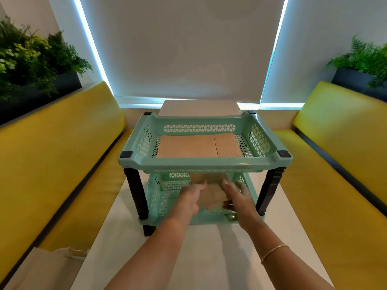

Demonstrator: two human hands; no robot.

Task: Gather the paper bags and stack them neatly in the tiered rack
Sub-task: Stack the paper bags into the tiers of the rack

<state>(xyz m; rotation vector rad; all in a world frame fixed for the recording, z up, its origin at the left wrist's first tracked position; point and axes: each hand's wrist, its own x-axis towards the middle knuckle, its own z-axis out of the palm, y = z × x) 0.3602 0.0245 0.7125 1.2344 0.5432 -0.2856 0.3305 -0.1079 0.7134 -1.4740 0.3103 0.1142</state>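
Paper bag [210, 196] in rack's [204, 163] lower tier, 12 o'clock; my left hand [191, 198] and right hand [235, 198] grip its sides.

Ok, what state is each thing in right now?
Rack: upright on the table, two tiers.
Top-tier bag: lying flat.
Lower-tier bag: held inside the lower tier, blurred.
Left hand: gripping the lower-tier bag.
Right hand: gripping its other side.

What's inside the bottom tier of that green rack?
A brown paper bag, held by the left hand and right hand. The upper tier and the hands hide the bag's far end and whatever lies beneath it.
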